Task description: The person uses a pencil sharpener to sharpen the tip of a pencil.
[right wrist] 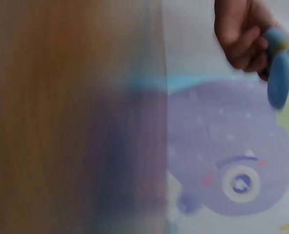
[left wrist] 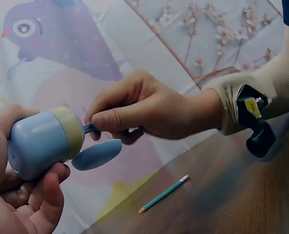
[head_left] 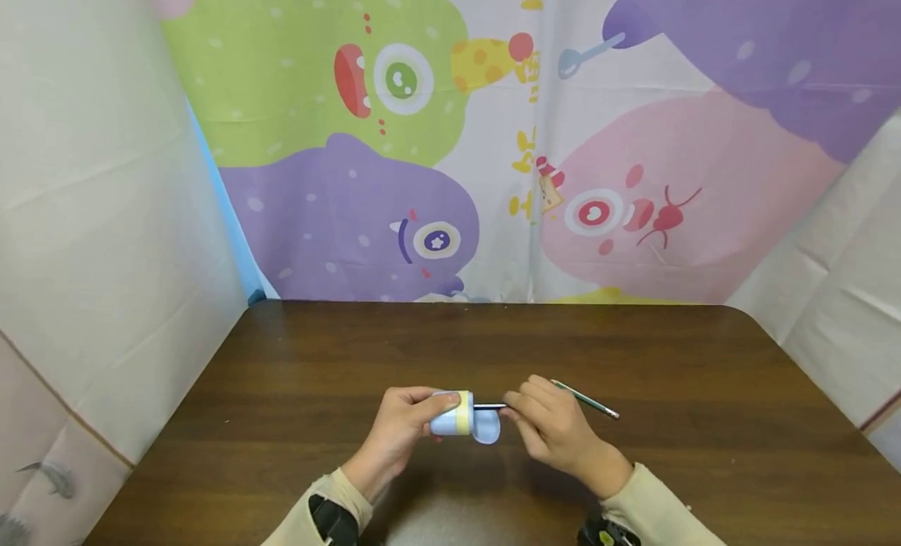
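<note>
Hands (head_left: 396,427) (head_left: 561,429) grip blue container (head_left: 446,426) and dark rod (head_left: 489,407); yellow lettering (head_left: 522,165) behind seems sideways.

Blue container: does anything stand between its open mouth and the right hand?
Nothing visible blocks it. Only the thin dark stick pinched by the right hand spans the gap to the blue container. The open lid hangs beside that line; the pencil lies apart on the table.

Your left hand (head_left: 396,425) holds the container (head_left: 445,427), left of your right hand (head_left: 559,430); the rod (head_left: 490,406) runs between them, the lid (head_left: 487,428) nearer you. Beyond your right hand, the pencil (head_left: 590,401) lies on the table (head_left: 281,421), the curtain (head_left: 366,210) behind.
</note>
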`<state>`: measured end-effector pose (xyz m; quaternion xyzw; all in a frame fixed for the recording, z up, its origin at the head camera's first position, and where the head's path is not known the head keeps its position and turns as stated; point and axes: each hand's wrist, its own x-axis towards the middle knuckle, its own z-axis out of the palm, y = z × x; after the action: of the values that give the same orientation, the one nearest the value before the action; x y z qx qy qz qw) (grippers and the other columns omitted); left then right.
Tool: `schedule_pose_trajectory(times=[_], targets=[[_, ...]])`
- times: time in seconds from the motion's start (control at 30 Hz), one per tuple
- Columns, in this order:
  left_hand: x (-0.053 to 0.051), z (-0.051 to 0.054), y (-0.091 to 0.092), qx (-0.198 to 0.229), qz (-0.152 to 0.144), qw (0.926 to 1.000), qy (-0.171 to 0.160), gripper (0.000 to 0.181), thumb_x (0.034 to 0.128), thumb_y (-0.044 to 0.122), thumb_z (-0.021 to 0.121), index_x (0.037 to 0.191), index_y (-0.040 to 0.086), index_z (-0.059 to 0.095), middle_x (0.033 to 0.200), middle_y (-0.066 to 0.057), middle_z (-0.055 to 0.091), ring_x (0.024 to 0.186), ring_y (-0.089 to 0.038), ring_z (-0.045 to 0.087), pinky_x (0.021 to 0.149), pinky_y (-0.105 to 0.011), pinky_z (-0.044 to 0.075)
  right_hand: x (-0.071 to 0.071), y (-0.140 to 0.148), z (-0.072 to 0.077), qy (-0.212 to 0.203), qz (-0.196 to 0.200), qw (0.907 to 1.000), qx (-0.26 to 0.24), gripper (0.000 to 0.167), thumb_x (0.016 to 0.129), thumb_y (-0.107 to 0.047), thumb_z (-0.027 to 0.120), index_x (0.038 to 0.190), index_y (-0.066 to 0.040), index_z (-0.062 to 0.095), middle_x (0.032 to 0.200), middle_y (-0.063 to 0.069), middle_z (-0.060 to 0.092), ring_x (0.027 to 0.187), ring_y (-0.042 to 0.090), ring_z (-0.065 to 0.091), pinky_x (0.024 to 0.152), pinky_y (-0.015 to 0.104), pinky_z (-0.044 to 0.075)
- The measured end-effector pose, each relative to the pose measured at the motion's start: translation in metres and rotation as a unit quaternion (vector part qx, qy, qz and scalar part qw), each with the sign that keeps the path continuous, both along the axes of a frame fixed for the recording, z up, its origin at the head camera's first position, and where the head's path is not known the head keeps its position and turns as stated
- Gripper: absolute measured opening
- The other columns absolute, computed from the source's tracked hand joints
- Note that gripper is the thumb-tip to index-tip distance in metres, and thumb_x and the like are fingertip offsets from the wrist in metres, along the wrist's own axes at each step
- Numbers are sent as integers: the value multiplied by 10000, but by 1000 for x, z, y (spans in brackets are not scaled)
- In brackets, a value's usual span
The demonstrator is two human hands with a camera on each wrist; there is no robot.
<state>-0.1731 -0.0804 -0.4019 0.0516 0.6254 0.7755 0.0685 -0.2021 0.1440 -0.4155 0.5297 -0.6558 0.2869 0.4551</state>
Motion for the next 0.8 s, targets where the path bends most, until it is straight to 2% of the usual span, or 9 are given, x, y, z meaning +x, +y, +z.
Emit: schedule_pose_trajectory(times=[0.1, 0.17, 0.27, 0.37, 0.47, 0.63, 0.7, 0.77, 0.8], targets=[[1, -1, 1, -78, 65, 9999, -13, 276, 837, 27, 710, 957, -219, 664, 711, -39, 646, 597, -107, 550, 487, -202, 460, 4, -4, -5, -905, 105, 9954, -290, 152, 963, -45, 609, 831, 10, 661, 661, 13, 543, 555, 72, 420, 484, 144, 348], [0, -2, 2, -80, 76, 9999, -56, 269, 839, 26, 709, 955, -214, 667, 707, -40, 642, 600, -107, 549, 490, -200, 458, 9, -5, -4, -1767, 118, 9835, -366, 120, 907, 34, 635, 803, -15, 668, 638, -9, 548, 546, 23, 410, 464, 122, 343], [-1, -4, 4, -48, 73, 9999, -100, 258, 840, 35, 710, 949, -198, 681, 714, -43, 646, 603, -109, 548, 495, -204, 459, 15, -5, 6, -3070, -51, 9512, -301, 200, 833, 106, 663, 744, -73, 661, 599, -76, 499, 533, -32, 363, 436, 120, 297], [-2, -5, 4, 1, 138, 9998, -114, 245, 834, 44, 711, 934, -179, 696, 724, -51, 649, 602, -113, 548, 491, -207, 461, 19, -5, 19, -4290, -321, 9027, 40, 281, 895, 39, 646, 666, -115, 594, 563, -137, 384, 504, -41, 296, 438, 150, 238], [-3, -5, 4, 30, 197, 9997, -117, 226, 830, 43, 712, 919, -164, 705, 725, -54, 649, 598, -114, 548, 484, -206, 463, 20, -5, 32, -5549, -352, 8306, 300, 347, 958, -48, 607, 625, -63, 512, 536, -127, 310, 454, -3, 263, 426, 173, 220], [-4, -7, 4, 0, 117, 9999, -40, 253, 835, 36, 713, 940, -193, 687, 718, -46, 652, 597, -109, 553, 493, -210, 469, 17, -1, 45, -7338, 154, 6785, 290, 425, 1010, -174, 537, 629, -15, 438, 509, -82, 255, 438, 64, 208, 387, 201, 210], [-4, -6, 3, -68, 106, 9999, 28, 278, 836, 36, 717, 956, -210, 673, 718, -44, 654, 598, -108, 556, 495, -212, 475, 13, 1, 47, -7785, 525, 6248, 291, 427, 1018, -206, 514, 627, -54, 437, 507, -73, 243, 450, 72, 198, 397, 214, 197], [-4, -5, 2, -133, 118, 9998, 81, 294, 836, 38, 721, 968, -219, 665, 717, -45, 654, 598, -109, 559, 493, -215, 481, 9, 3, 48, -8075, 849, 5827, 342, 405, 1020, -228, 503, 643, -93, 449, 508, -72, 231, 444, 70, 199, 404, 222, 199], [-3, -5, 2, -161, 121, 9997, 107, 301, 837, 37, 723, 973, -223, 660, 718, -45, 654, 599, -110, 561, 492, -216, 485, 8, 4, 48, -8134, 947, 5725, 397, 405, 1023, -242, 502, 652, -88, 450, 513, -69, 232, 445, 70, 197, 408, 228, 201]])
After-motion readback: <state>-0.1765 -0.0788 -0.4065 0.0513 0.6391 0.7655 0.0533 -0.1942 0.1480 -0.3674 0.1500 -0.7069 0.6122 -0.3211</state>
